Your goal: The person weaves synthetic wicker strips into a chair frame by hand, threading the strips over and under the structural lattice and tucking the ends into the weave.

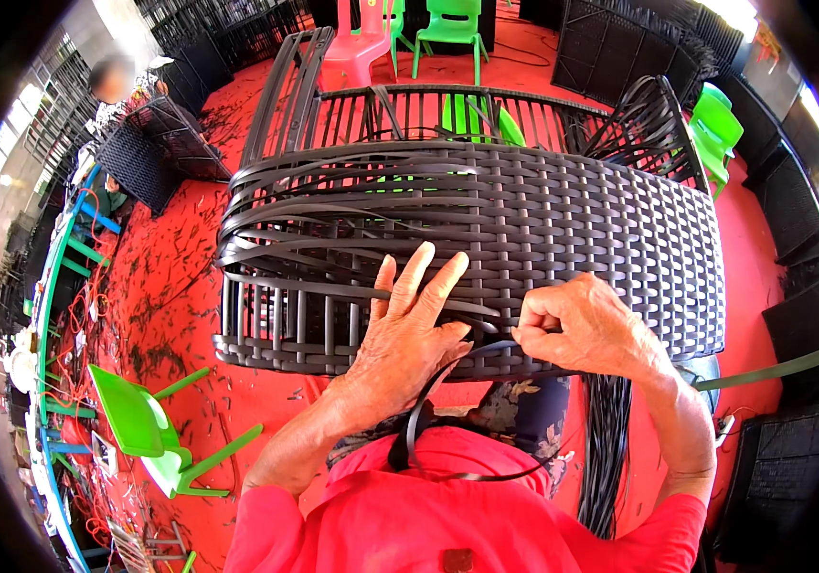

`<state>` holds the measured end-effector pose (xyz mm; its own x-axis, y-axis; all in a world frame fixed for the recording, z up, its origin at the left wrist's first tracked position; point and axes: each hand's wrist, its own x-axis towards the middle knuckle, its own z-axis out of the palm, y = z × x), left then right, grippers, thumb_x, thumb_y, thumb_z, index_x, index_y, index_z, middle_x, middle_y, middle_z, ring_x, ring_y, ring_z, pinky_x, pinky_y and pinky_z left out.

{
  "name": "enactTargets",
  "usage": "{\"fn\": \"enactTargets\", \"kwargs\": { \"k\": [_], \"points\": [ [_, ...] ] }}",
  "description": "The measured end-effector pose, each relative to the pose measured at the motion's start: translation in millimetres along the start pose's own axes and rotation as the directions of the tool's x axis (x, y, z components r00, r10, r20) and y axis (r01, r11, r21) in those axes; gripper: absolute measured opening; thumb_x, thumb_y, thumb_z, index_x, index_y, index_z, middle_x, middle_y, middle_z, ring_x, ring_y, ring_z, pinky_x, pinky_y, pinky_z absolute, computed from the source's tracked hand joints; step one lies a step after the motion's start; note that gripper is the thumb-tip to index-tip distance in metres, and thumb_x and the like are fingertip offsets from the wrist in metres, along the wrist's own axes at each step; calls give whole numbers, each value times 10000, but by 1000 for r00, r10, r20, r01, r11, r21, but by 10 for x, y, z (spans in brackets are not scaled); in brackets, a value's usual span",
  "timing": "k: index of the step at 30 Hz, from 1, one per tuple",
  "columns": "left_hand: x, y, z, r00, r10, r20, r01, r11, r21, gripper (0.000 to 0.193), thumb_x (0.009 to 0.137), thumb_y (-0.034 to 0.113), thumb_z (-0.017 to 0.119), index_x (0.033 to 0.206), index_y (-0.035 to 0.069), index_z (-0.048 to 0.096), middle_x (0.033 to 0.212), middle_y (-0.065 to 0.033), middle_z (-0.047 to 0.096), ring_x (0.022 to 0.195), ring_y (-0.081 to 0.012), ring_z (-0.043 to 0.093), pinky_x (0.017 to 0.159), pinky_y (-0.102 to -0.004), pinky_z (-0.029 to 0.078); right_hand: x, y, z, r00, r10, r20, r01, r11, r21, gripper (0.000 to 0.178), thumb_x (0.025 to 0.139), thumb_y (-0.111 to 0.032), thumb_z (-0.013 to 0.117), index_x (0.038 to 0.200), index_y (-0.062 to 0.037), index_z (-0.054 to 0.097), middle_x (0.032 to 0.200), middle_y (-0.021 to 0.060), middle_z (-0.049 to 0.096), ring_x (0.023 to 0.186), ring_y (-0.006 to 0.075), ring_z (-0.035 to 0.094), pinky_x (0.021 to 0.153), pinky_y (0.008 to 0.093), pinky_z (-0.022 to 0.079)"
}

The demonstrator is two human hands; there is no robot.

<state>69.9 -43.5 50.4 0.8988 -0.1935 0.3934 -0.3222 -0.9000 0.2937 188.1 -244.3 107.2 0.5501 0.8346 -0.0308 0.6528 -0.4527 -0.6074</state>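
A lime-green plastic chair (132,411) stands at far left on the red floor (170,286). Next comes the dark wicker furniture piece (610,229), lying across in front of the seated person; its left end is unfinished, with loose strands (323,191) sweeping over bare slats (299,325). The left hand (402,334) is spread open, palm down, against the weave's edge, gripping nothing. Just right of its thumb runs a flat weaving strip (495,347), which the right hand (586,325), fingers curled closed, appears to pinch. From there to the right end the face is tightly woven, so I judge over half of it done, the left portion remaining. Further right, below, hangs a strip bundle (605,449).
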Motion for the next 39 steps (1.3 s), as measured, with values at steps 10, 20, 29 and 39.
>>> {"fn": "enactTargets", "kwargs": {
  "k": [10,20,29,39],
  "points": [
    [1,-18,0,993,-102,-51,89,974,-208,78,778,168,748,814,105,720,1471,-104,400,1424,-345,227,1167,-530,115,-221,115,373,927,-99,-361,85,995,-53,119,822,-143,705,796,-39,653,682,71,588,577,257,587,526,343,452],
    [-362,-12,-346,893,-242,-379,158,958,-240,68,831,116,690,820,49,681,1398,-154,476,1366,-363,352,1095,-446,300,168,-269,426,963,-213,-165,224,973,51,145,858,-154,660,980,-87,701,796,96,629,743,320,647,672,416,520],
    [-553,-10,-342,949,-133,-286,156,986,59,208,738,183,768,905,76,703,1282,-133,559,1266,-364,436,1043,-479,353,236,-236,341,989,-131,68,106,949,298,170,830,-134,649,739,3,607,593,131,560,529,203,567,515,348,431],
    [-269,-196,-221,992,-128,-9,128,985,116,116,785,125,688,849,32,663,1497,-158,325,1424,-403,190,1148,-584,119,340,-276,522,983,-181,-28,181,983,-4,237,804,-227,630,684,-24,603,602,152,572,592,335,604,543,412,462]
  ]
}}
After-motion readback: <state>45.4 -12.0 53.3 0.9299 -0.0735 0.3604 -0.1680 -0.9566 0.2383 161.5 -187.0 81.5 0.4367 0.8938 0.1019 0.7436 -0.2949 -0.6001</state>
